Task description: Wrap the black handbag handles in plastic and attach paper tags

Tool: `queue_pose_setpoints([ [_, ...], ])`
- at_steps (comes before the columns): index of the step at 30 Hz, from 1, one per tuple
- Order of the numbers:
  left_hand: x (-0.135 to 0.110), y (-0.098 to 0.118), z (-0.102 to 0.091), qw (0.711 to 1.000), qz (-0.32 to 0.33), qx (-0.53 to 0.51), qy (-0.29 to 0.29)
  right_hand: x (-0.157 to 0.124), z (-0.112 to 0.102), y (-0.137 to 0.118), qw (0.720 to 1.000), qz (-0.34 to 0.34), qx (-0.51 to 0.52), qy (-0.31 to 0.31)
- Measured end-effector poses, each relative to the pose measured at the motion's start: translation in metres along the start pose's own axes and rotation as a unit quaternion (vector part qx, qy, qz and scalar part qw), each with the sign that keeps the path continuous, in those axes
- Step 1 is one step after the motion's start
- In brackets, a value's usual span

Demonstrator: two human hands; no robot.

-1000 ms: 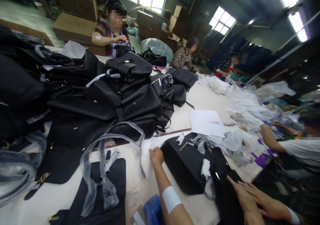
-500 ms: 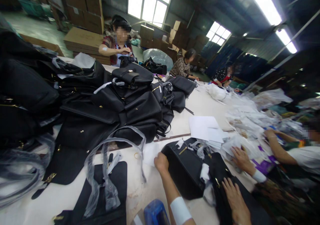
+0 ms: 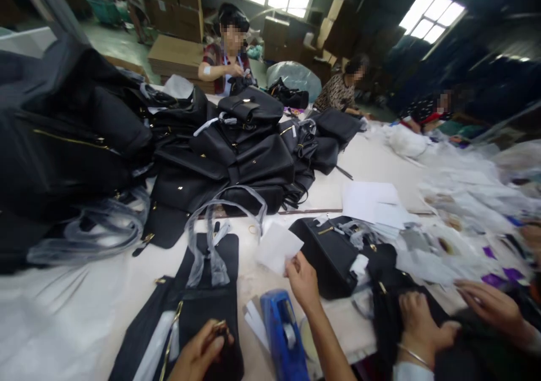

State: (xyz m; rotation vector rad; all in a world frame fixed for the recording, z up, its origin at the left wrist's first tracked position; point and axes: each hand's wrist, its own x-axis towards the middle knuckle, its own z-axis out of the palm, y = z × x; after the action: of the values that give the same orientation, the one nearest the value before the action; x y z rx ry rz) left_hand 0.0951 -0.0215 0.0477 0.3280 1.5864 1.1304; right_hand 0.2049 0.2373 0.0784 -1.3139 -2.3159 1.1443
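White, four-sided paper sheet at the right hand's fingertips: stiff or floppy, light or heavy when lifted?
The white paper sheet is probably light: the right hand pinches it just at the edge. It looks thin, so it may well flex or flutter.

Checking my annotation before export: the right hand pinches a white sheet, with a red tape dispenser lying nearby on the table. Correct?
One error: the tape dispenser is blue, not red; the head view shows it. The right hand does pinch a white sheet, with the dispenser nearby on the table.
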Motion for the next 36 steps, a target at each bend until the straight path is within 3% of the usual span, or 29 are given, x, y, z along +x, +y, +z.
queue_pose_setpoints([
  [3, -0.013, 0.003, 0.000, 0.995, 0.083, 0.052, 0.021, -0.045, 0.028, -0.010, 0.995, -0.041, -0.010, -0.096],
  [8, -0.037, 0.012, 0.006, 0.974, 0.173, 0.136, 0.055, -0.102, 0.049, -0.017, 0.975, -0.095, -0.031, -0.200],
  [13, -0.044, -0.001, 0.009, 0.952, 0.201, 0.204, 0.112, -0.116, 0.052, -0.016, 0.945, -0.150, -0.009, -0.290],
  [18, -0.044, -0.004, 0.012, 0.900, 0.264, 0.278, 0.208, -0.119, 0.050, -0.010, 0.929, -0.167, -0.047, -0.327],
  [20, -0.043, 0.000, 0.013, 0.905, 0.258, 0.265, 0.209, -0.119, 0.050, -0.005, 0.922, -0.163, -0.031, -0.350],
  [25, -0.037, 0.016, 0.006, 0.953, 0.192, 0.215, 0.096, -0.116, 0.052, 0.005, 0.929, -0.128, 0.035, -0.345],
  [31, -0.034, 0.032, 0.007, 0.932, 0.208, 0.284, 0.086, -0.122, 0.045, 0.009, 0.938, -0.113, 0.055, -0.324],
  [36, -0.029, 0.031, 0.012, 0.930, 0.216, 0.280, 0.099, -0.134, 0.053, 0.003, 0.935, -0.052, 0.190, -0.296],
])
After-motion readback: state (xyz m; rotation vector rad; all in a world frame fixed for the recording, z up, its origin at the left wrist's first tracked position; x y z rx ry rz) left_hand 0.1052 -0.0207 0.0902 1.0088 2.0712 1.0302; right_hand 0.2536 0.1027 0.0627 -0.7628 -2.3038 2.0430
